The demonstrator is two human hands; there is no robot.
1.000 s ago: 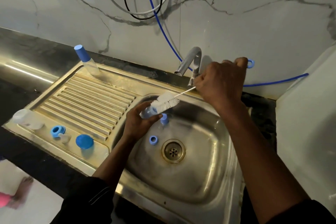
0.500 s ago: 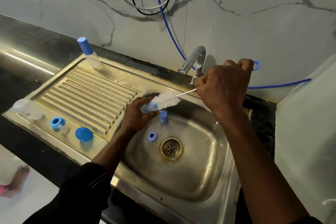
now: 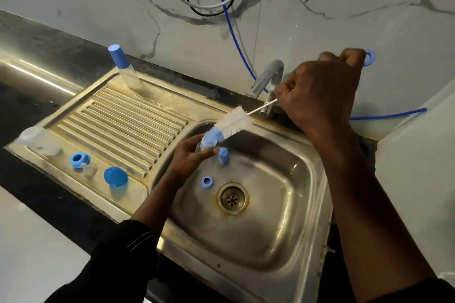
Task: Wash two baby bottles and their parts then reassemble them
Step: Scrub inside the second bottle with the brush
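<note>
Bottle [image 3: 205, 145]: our left hand [image 3: 188, 161] fingers curl round it over the sink [image 3: 307, 204]; our right hand [image 3: 317, 91] fist clamps the brush [image 3: 234, 122], its tip in the bottle as before.

Two hands [image 3: 189, 157] [image 3: 317, 96], one brush [image 3: 236, 122], two blue rings [image 3: 78, 160] [image 3: 207, 181], two loose blue caps [image 3: 115, 176] [image 3: 223, 155] and one capped bottle [image 3: 124, 69] are showing here.
</note>
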